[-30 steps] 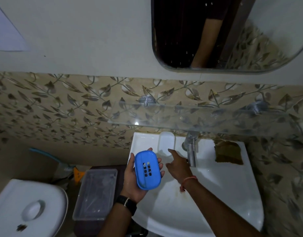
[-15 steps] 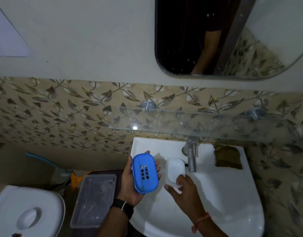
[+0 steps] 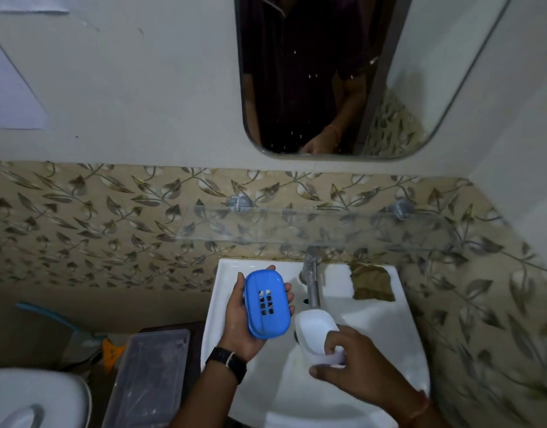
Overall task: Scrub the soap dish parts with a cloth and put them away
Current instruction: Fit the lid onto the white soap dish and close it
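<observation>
Head view, over a white sink point(image 3: 383, 332) set against leaf-patterned tile point(image 3: 96, 230). Left hand point(image 3: 250, 322), palm up, cradles the blue tray point(image 3: 267, 304) above the sink's left rim; fingers curl around its far long edge, thumb along the near edge, so the hand is closed on it. The tray's slotted face points at the camera, six small openings visible near its centre, long axis tilted slightly right. A black watch point(image 3: 227, 362) sits on the left wrist. Right hand point(image 3: 355, 366) holds the white base point(image 3: 317, 335) over the basin, just below the tap point(image 3: 310, 282) spout; thumb presses inside the near end of the base, fingers wrap beneath its rim, a pinching hold. Hollow side of the base faces up and toward the tap. Tray and base are close together but apart. No water stream can be made out. A brown cloth point(image 3: 371, 284) lies on the sink's back right ledge, untouched. A clear glass shelf point(image 3: 327, 225) runs above the tap; a mirror point(image 3: 327, 75) above that. Left of the sink: a clear plastic box point(image 3: 149, 375), and a white toilet lid point(image 3: 34, 400) at the corner.
</observation>
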### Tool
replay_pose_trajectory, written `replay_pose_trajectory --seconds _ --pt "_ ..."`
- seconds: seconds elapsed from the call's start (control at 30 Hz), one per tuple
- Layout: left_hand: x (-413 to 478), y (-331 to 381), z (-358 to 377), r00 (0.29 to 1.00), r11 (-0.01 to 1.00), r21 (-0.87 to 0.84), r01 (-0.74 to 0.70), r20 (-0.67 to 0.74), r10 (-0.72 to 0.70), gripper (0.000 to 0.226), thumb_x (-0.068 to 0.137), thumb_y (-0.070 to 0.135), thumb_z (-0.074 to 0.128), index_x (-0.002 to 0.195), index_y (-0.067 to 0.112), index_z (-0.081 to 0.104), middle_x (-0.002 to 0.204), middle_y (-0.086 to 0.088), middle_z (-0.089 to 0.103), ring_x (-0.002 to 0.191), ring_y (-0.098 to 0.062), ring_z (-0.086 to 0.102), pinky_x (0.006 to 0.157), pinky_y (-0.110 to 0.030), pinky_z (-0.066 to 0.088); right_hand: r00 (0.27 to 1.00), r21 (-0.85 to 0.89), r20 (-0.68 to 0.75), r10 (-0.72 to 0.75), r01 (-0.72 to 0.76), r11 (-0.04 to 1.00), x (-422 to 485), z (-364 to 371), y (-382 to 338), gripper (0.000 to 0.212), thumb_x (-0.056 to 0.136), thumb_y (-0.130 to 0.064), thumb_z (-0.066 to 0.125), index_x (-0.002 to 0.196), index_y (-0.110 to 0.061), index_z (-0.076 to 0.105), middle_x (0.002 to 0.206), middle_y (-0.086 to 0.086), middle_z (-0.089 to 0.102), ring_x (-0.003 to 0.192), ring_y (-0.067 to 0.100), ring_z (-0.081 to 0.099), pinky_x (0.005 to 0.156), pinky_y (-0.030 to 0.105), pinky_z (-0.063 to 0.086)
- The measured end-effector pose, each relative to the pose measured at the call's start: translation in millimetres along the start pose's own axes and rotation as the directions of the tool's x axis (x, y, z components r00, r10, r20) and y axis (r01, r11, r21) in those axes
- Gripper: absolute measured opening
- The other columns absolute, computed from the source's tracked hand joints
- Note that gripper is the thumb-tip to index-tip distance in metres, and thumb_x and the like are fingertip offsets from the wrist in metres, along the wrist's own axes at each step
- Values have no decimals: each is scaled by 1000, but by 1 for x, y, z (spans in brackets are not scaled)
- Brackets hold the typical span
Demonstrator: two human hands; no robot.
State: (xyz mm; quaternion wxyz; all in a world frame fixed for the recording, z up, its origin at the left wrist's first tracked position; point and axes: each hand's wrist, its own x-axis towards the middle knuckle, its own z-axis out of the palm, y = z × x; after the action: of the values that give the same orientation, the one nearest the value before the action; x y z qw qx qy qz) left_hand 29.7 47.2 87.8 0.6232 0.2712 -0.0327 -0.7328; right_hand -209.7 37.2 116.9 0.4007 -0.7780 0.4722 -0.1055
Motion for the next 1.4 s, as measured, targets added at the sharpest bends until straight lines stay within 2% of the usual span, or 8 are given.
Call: replay_pose_trajectory --seconds 0.27,0.47,0.67,0.8,0.87,1.03,1.23,1.4 --pt "-8 4 4 998 997 60 -55 -13 56 72 94 70 42 137 17 64 119 -22 68 102 -36 67 95 -49 54 999 -35 -36 1 -3 999 13 -1 -28 52 54 -67 77 61 -27 46 78 -8 56 68 2 52 59 17 40" --pt "-9 15 0 996 991 109 -82 -38 87 78 93 74 40 125 11 73 120 -21 71 103 -35 71 92 -48 57 975 -220 222 5 46 974 19 -58 -72 65 53 -78 75 75 -19 58 79 -9 62 70 0 55 61 16 40" --pt "-10 13 5 995 988 136 -74 -58 82 75 91 72 45 135 16 66 123 -23 70 105 -36 71 90 -48 58 776 -371 579 249 -21 928 37 -91 -114 52 50 -72 81 71 -26 68 66 -8 73 63 2 69 78 44 60" --pt "-11 12 10 998 990 131 -61 -28 65 73 91 72 48 133 16 67 121 -22 69 104 -35 70 92 -47 56 696 -217 690 201 -66 974 52 -86 -129 32 60 -53 86 72 -27 71 74 -1 71 67 13 68 62 22 55" --pt "-12 10 14 999 989 140 -39 -23 43 74 90 73 48 134 17 67 122 -21 69 106 -35 68 96 -48 55 734 -112 660 160 -114 987 59 -81 -132 22 65 -48 85 74 -32 74 77 -1 73 64 14 66 55 19 54" --pt "-11 -3 19 997 984 179 -26 -66 38 75 91 71 46 142 17 59 147 -24 54 136 -43 50 117 -55 35 910 -142 373 182 -138 980 76 -61 -136 57 59 -64 77 96 -24 59 75 1 74 54 13 69 54 24 56" --pt "-16 -10 31 991 968 228 -103 -55 119 78 88 70 43 134 11 66 135 -21 66 120 -33 67 94 -42 57 990 -132 -34 136 -139 982 73 -36 -136 57 64 -68 53 101 -26 46 80 -12 54 77 13 60 57 28 41" --pt "-13 -14 38 978 942 312 -126 -120 171 67 92 61 44 133 11 62 128 -16 71 118 -29 67 91 -39 56 990 -147 -126 61 -80 986 76 -33 -135 43 73 -64 50 88 -24 43 78 -8 54 69 8 52 53 27 35"
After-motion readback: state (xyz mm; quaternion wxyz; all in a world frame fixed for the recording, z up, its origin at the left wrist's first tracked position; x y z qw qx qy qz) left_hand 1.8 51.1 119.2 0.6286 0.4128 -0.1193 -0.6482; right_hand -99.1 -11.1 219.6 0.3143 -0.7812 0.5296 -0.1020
